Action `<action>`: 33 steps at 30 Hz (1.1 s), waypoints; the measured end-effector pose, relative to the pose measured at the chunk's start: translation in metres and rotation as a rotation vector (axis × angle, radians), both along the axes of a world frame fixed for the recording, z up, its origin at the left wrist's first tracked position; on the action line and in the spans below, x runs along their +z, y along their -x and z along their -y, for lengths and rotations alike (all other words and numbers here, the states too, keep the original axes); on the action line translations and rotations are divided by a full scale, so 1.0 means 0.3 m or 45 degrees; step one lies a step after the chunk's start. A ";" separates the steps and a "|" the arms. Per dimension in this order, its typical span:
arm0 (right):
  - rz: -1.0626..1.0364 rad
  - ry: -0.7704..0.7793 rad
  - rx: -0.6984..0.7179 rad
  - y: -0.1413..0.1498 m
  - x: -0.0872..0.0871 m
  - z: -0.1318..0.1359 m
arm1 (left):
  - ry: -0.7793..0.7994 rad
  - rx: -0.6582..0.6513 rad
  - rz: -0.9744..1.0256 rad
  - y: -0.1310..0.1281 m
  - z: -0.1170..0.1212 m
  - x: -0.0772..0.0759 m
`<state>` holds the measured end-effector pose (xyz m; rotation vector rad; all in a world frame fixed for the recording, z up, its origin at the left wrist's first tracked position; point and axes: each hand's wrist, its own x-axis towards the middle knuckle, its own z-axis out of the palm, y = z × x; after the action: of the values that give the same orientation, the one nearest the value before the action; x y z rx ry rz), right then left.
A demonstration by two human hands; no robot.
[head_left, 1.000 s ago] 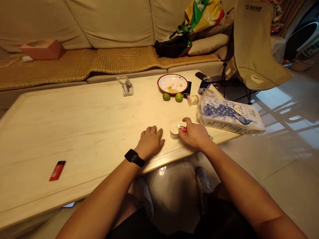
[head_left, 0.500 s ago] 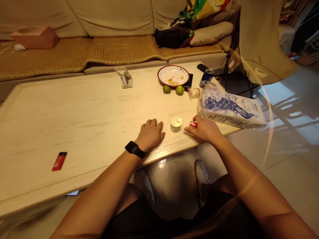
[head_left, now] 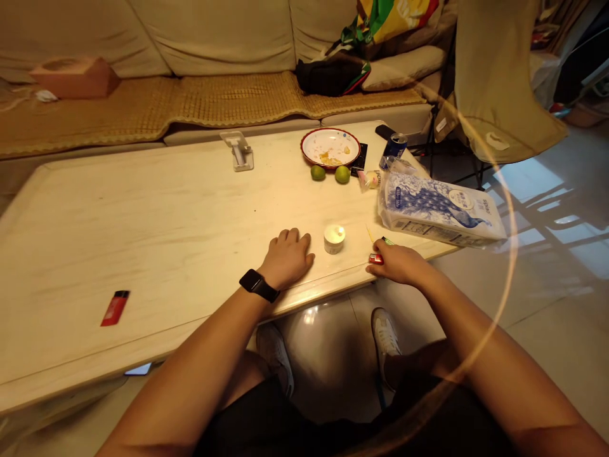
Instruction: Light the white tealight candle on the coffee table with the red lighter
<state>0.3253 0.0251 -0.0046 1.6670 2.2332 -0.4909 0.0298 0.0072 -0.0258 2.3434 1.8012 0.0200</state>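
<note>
My left hand [head_left: 288,257] lies palm down on the table, fingers spread and holding nothing. Just right of it stands a small round white candle [head_left: 333,240] with a bright spot on top. My right hand [head_left: 397,263], near the table's front edge, is closed on a small red lighter [head_left: 376,259], whose end shows between thumb and fingers. A thin yellow streak [head_left: 370,234] shows just beyond the fingertips; I cannot tell what it is. Something small and green [head_left: 387,241] peeks out behind the fingers. Another red lighter [head_left: 115,308] with a black top lies far left.
A wrapped tissue pack [head_left: 442,206] overhangs the table's right edge. Behind are two green limes [head_left: 342,174], a red-rimmed plate [head_left: 309,147] with food scraps, a blue can [head_left: 394,149] and a white stand [head_left: 242,155]. A sofa [head_left: 228,38] runs along the far side.
My right hand has moved a little right and toward me with the red lighter, away from the candle. The yellow streak and green thing now show. My left hand stays in place.
</note>
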 end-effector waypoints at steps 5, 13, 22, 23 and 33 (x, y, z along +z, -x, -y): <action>0.005 0.014 0.004 0.007 -0.005 -0.004 | -0.005 0.002 0.005 0.001 0.001 -0.005; -0.014 0.004 0.006 0.010 -0.005 -0.003 | -0.026 -0.013 -0.006 0.004 -0.001 0.001; -0.023 0.002 0.015 0.011 -0.005 -0.001 | -0.021 -0.023 -0.014 0.005 -0.002 0.007; -0.023 0.005 0.014 0.012 -0.005 -0.001 | -0.020 -0.023 -0.016 0.005 -0.002 0.006; -0.002 -0.017 0.042 0.016 -0.003 0.000 | -0.027 -0.034 -0.029 0.009 -0.003 -0.001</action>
<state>0.3206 0.0252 -0.0057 1.6337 2.2664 -0.4704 0.0271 0.0081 -0.0261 2.3910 1.7887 0.0084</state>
